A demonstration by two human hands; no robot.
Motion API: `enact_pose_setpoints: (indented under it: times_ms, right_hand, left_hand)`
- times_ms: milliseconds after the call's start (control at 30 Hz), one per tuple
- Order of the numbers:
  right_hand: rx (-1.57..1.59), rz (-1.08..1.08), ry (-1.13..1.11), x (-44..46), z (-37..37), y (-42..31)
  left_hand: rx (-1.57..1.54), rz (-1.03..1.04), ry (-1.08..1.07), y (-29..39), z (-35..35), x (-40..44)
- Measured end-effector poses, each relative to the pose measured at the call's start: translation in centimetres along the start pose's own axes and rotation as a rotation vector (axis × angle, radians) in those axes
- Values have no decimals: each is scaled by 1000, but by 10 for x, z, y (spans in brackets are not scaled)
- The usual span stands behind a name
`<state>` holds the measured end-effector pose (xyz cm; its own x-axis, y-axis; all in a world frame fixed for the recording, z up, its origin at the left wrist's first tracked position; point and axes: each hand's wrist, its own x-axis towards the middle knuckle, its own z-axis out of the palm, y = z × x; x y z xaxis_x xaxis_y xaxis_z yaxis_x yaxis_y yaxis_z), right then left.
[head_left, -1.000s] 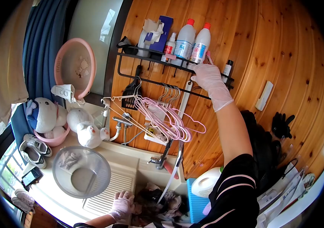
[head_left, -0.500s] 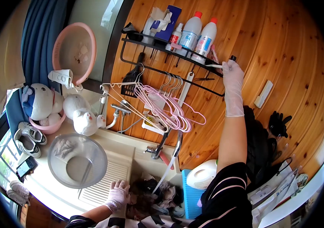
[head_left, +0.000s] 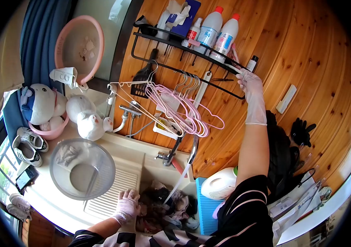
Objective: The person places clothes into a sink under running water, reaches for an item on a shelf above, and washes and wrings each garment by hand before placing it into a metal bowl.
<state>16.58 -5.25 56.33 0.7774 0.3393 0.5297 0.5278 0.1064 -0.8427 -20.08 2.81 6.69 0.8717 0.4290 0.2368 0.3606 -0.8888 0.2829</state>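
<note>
My right hand [head_left: 250, 82], in a thin clear glove, is raised to the right end of the black wall rack [head_left: 175, 39], its fingers closed round the end of a thin white object [head_left: 234, 69]. My left hand [head_left: 127, 206], gloved too, rests with fingers spread on the ribbed drainboard [head_left: 115, 185], at the sink's left edge. Water runs from the tap [head_left: 193, 150] onto a heap of wet clothes [head_left: 175, 208] in the sink. Two white bottles with red caps [head_left: 211, 29] stand on the rack, left of my right hand, and a small black-capped bottle [head_left: 252, 63] is just above it.
Pink hangers [head_left: 183, 111] hang below the rack. On the counter are a clear basin [head_left: 82, 168], white plush toys [head_left: 91, 123], shoes [head_left: 29, 146] and a phone [head_left: 26, 177]. A detergent jug [head_left: 218, 183] lies at the sink's right, on a blue washboard [head_left: 206, 214].
My right hand has moved right along the rack, and the thin white object now shows in its fingers. My left hand stays on the drainboard. The camera view has shifted.
</note>
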Motion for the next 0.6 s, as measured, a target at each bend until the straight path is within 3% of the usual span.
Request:
enact_pose_setpoints:
  times_ms: [433, 600]
  right_hand:
    - [-131, -167, 10, -6, -2, 3]
    - [72, -63, 15, -11, -7, 8]
  left_hand:
    - [30, -14, -31, -1, 2, 0]
    - [-19, -3, -21, -3, 5, 1]
